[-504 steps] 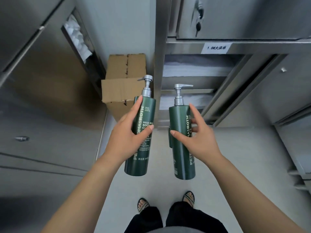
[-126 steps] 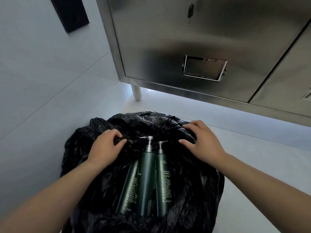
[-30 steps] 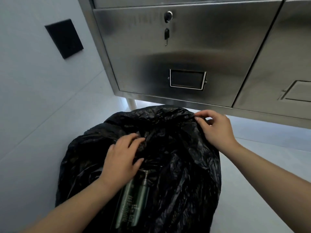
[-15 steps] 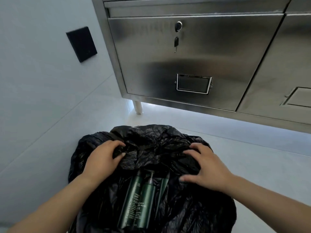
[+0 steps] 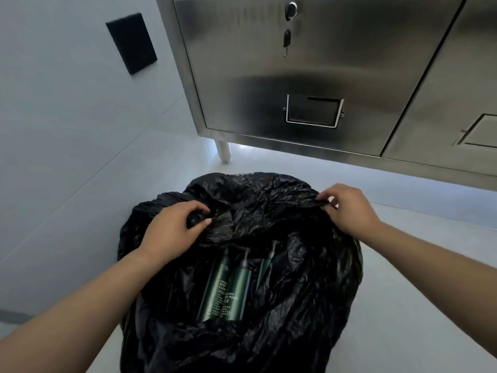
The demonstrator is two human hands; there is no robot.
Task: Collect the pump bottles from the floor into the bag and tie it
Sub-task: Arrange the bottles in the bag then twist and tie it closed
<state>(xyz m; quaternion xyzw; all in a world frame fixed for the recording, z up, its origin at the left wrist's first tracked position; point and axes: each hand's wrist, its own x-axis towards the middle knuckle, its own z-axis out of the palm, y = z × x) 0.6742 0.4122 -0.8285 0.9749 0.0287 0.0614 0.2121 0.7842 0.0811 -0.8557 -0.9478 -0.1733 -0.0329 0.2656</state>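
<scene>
Gathering rim of crinkled black plastic bag (image 5: 309, 305).
Green pump bottles (image 5: 228, 289) inside; left hand (image 5: 172, 235) at 9, right hand (image 5: 347, 208) at 2 pinch film; knot pending.

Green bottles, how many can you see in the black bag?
3. All lie side by side inside the open black bag: the left bottle, the middle bottle, and the right bottle, mostly covered by plastic. More may be hidden underneath.

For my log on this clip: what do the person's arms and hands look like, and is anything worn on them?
Both arms are bare as far up as the frame shows: no sleeves in view. The left hand and right hand wear no gloves, and no rings, watch or bracelets are visible. Fingernails look short and unpainted.
</scene>
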